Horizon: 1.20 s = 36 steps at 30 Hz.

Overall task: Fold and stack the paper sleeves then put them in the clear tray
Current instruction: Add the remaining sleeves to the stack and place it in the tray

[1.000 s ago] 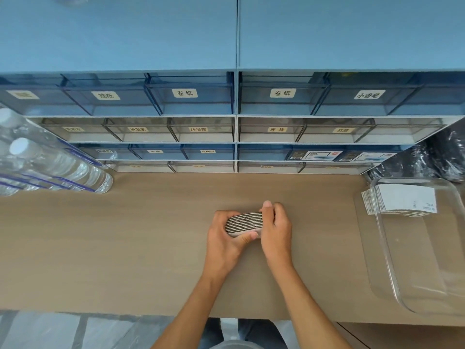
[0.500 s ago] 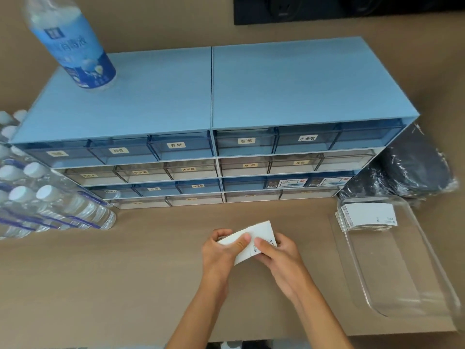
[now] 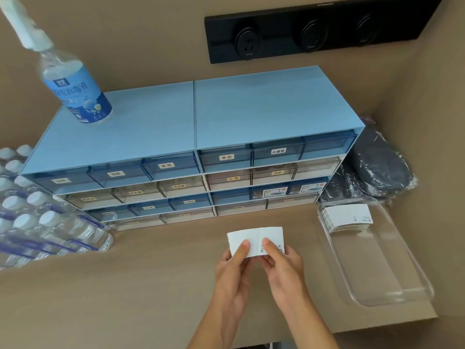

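Both hands hold a stack of white paper sleeves (image 3: 254, 236) flat side up, a little above the wooden desk. My left hand (image 3: 232, 267) pinches its left half with the thumb on top. My right hand (image 3: 283, 264) pinches the right half, over the printed corner. To the right lies the clear tray (image 3: 392, 280), long and transparent. A second stack of white sleeves (image 3: 346, 217) rests in the tray's far end; the rest of the tray holds nothing.
A blue drawer cabinet (image 3: 191, 137) with labelled drawers stands at the back, with a spray bottle (image 3: 73, 81) on top. A pack of water bottles (image 3: 42, 222) lies at the left. Black wrapped items (image 3: 377, 170) sit behind the tray. A black socket strip (image 3: 314, 26) hangs on the wall.
The sleeve stack went from edge-on between my hands to flat face up and level. The camera tilted up, showing the cabinet top and the wall.
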Motion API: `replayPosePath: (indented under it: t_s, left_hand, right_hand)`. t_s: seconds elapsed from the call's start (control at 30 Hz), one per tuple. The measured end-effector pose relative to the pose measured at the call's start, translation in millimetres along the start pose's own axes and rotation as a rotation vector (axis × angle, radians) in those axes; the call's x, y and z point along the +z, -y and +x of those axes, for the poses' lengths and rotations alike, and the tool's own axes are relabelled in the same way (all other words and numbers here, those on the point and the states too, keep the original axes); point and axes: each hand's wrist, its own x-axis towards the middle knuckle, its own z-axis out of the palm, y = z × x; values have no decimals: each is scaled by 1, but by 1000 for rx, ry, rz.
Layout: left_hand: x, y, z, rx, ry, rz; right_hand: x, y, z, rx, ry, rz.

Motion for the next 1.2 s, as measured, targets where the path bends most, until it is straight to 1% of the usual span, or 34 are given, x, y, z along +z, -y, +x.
replayPosePath:
  t_s: [0.1,0.3,0.53,0.63,0.73,0.87,1.03,1.2]
  left_hand:
    - [0,8,-5,-20,11,-27]
    - [21,32,-17,-105,74,21]
    - [56,60,-29,-217,170,-36]
    - [77,79,-30,-250,180,-48]
    - [102,102,-26,-272,163,-73]
    - [140,140,-23,-305,128,-103]
    - [182,186,-6,-313,30,-133]
    - [191,209,14,-318,-78,-105]
  right_hand:
    - [2,-3,-16,-30,-89,61]
    - [-8,5,-41,-80,-273,318]
    - [-37,27,-49,-155,-363,433]
    - [-59,42,-43,-138,-372,484]
    - [-85,65,-35,-120,-341,514]
    - [-124,96,-18,-115,-374,480]
    - [-171,131,20,-2,-413,430]
    - [-191,136,51,108,-426,341]
